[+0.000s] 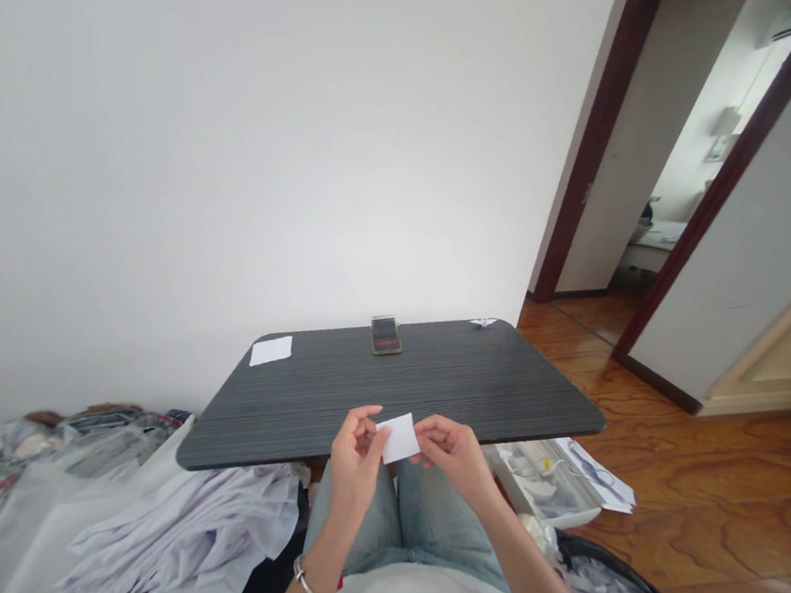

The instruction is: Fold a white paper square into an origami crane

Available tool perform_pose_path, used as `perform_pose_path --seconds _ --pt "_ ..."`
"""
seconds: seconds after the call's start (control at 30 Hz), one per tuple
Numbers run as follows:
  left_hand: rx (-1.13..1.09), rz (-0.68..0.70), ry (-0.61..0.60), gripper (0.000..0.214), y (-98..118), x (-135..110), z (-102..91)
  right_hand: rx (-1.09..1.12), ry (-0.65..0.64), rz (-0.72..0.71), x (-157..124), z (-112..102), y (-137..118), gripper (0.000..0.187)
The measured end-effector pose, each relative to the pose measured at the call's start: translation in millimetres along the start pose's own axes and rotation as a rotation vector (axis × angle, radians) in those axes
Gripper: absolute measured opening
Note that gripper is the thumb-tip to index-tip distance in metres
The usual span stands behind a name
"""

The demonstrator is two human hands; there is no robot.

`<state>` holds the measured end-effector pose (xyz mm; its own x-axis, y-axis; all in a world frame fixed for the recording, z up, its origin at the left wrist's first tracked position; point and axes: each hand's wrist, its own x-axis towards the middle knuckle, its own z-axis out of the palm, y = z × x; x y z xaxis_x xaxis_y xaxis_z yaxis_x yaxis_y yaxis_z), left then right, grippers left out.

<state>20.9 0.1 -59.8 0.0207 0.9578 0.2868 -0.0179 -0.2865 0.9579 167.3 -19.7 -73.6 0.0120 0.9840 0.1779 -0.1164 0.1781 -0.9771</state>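
Note:
A small white piece of paper (400, 438), apparently folded, is held up at the near edge of the dark table (321, 391). My left hand (358, 458) pinches its left side between thumb and fingers. At the paper's right edge, the thumb and fingertips of my right hand (452, 449) close on it. Flat white paper (271, 351) lies at the table's far left corner. Near the far right corner sits a small folded white paper piece (483, 323).
A phone-like dark device (385, 334) stands at the table's back edge by the wall. White cloth (187, 539) and plastic bags are heaped at left. An open box (545, 484) and a black bag of scraps (607, 586) are at lower right.

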Motion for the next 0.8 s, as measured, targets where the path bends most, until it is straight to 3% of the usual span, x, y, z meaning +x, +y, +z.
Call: perform_pose_path --seconds 0.47,0.8 --pt "-0.002 0.030 0.057 0.021 -5.6 -4.9 3.7 0.037 -0.066 0.032 -1.3 13.8 10.3 0.021" --pt "0.004 0.000 -0.196 0.032 -7.1 -1.6 -3.5 -0.042 -0.100 -0.030 0.0 2.6 4.2 0.013"
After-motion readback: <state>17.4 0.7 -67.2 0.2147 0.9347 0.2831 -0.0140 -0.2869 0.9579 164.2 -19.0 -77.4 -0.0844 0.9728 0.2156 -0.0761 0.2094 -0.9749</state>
